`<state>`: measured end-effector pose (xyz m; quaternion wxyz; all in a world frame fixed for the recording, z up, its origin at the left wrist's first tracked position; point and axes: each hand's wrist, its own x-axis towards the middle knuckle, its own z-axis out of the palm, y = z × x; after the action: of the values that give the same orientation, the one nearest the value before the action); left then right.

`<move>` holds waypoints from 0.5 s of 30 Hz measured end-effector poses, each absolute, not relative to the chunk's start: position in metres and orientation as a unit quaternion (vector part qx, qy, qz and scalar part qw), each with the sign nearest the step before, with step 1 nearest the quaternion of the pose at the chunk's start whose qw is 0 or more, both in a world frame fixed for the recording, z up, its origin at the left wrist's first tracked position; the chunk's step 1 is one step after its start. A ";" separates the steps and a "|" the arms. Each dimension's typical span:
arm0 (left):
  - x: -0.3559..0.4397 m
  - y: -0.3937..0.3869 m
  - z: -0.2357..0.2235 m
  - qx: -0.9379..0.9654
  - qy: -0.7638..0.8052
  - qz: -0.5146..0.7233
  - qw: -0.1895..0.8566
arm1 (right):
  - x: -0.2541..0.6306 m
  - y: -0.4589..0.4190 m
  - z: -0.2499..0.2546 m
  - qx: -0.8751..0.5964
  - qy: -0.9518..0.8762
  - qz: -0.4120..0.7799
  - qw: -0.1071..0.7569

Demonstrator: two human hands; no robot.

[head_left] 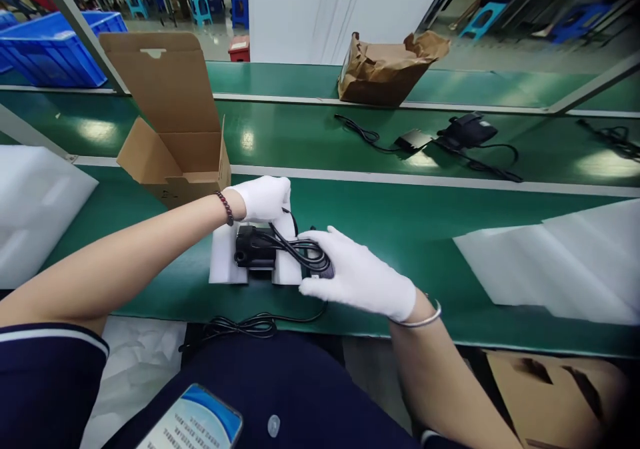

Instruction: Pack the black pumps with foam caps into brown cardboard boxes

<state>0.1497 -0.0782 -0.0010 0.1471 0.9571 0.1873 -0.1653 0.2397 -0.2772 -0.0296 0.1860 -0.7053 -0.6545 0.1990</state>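
Both my hands wear white gloves. My left hand (263, 197) curls over the far top edge of a white foam block (227, 262) on the green bench. A black power adapter (253, 247) lies in the foam with its coiled black cable (305, 252) over it. My right hand (357, 274) lies on the cable coil at the foam's right end, fingers partly bent around it. An open cardboard box (173, 155) stands just behind my left hand.
White foam sheets lie at the left (35, 209) and right (560, 262). More black adapters and cables (465, 132) rest on the far belt beside a crumpled brown paper bag (387, 69). Another cable (250, 325) hangs at the bench's near edge. A phone (193, 422) lies in my lap.
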 end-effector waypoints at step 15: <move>0.134 -0.082 -0.015 0.940 0.234 -0.093 0.231 | 0.240 -0.232 -0.044 -0.684 -0.579 0.102 0.431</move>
<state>0.1339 -0.0825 -0.0150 0.2308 0.9400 0.2337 -0.0925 0.2401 -0.2324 -0.0439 0.4307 -0.6845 -0.5793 0.1018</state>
